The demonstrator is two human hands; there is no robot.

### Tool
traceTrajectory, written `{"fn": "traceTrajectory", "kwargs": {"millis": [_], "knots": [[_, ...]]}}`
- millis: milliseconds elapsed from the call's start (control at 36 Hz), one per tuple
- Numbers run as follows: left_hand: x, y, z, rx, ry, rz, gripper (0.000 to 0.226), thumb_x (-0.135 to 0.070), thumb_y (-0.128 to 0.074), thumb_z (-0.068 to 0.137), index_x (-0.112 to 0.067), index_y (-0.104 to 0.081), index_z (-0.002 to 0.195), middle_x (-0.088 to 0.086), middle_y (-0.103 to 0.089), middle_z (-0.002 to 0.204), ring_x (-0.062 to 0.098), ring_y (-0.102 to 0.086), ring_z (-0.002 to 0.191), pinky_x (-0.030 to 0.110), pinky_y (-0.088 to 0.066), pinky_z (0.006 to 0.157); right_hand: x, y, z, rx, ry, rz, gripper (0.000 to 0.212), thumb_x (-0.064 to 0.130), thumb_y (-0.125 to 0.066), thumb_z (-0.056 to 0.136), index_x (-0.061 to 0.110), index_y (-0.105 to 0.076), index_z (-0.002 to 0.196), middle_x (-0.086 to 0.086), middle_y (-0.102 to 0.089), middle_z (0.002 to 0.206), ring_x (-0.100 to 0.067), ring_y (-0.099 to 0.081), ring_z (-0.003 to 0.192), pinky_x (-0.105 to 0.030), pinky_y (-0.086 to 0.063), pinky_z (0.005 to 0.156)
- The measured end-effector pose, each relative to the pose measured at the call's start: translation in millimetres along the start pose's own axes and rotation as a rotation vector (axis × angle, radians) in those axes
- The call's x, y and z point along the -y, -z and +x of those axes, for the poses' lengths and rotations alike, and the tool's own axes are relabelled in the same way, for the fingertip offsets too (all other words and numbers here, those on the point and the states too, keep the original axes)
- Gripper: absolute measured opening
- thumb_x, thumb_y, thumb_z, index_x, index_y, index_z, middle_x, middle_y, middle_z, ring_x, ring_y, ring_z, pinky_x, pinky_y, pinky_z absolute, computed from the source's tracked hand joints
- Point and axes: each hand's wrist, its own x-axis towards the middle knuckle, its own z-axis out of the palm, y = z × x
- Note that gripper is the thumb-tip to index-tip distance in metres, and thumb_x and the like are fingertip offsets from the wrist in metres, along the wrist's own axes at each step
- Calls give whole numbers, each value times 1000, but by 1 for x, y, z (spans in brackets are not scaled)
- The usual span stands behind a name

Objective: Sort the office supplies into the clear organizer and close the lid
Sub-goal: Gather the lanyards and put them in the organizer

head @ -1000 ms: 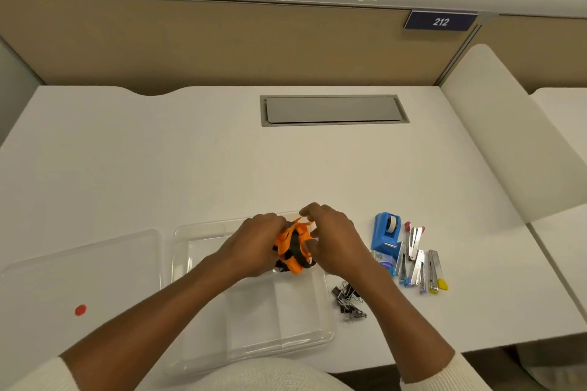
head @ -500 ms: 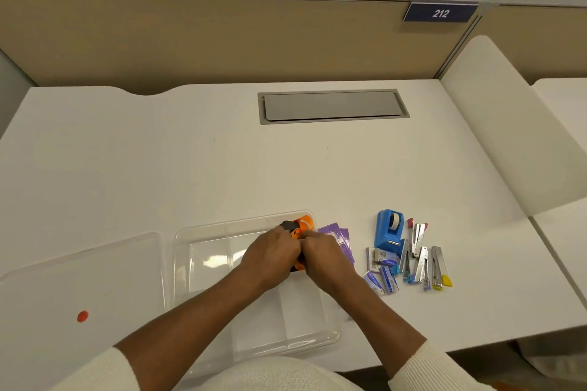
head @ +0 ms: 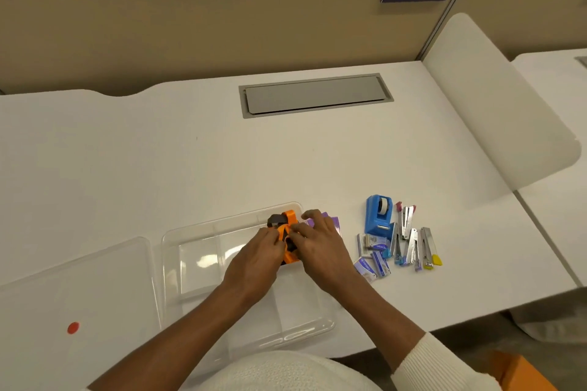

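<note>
The clear organizer [head: 190,251] lies open on the white desk in front of me, with its lid [head: 79,289] flat to its left. My left hand [head: 254,258] and my right hand [head: 317,241] both press on a bunch of orange and black clips [head: 286,225] low in the organizer's far right compartment. Purple boxes [head: 333,221] peek out behind my right hand, just outside the organizer. Right of them lie a blue tape dispenser [head: 378,216], several small staplers [head: 409,241] and staple boxes [head: 371,255].
A grey cable hatch [head: 314,95] is set into the desk at the back. A white divider panel [head: 495,111] leans along the right side. The lid carries a red dot sticker [head: 73,328]. The desk's front edge runs just below the organizer.
Both hands have lowered the orange and black clips from above the organizer down into its far right compartment. The purple boxes and staple boxes have come into sight.
</note>
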Motion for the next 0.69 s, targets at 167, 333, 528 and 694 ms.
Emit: {"fn": "traceTrajectory", "kwargs": {"millis": [167,333,528,694], "knots": [[-11,12,15,100,24,-29,32,-10,-63,94,-13,-60,126,6,-66,117,22,-64,101,25,-43,75,-5,-4,2,-21,25,57,26,17,-90,69,22,-78,91,5,-77,108,-28,-56,121,-43,-57,85],[-32,45,24,127,74,178,23,-11,-61,92,-12,-59,115,7,-63,112,23,-58,94,30,-37,71,-34,28,-8,-230,-261,582,19,16,-68,94,19,-79,109,-1,-76,104,-17,-65,95,-36,-57,77],[-67,56,49,-58,-20,100,30,-42,-66,94,-15,-60,105,3,-64,110,26,-57,104,34,-40,75,-107,31,-26,-378,-639,410,33,26,-75,88,20,-69,120,-4,-70,116,-24,-58,108,-41,-56,80],[-82,17,86,63,-130,217,66,-52,-74,81,-10,-51,127,11,-58,127,30,-51,117,41,-41,97,-135,21,-32,-190,-751,343,76,38,-82,82,15,-48,147,-16,-54,138,-35,-46,130,-47,-49,94]]}}
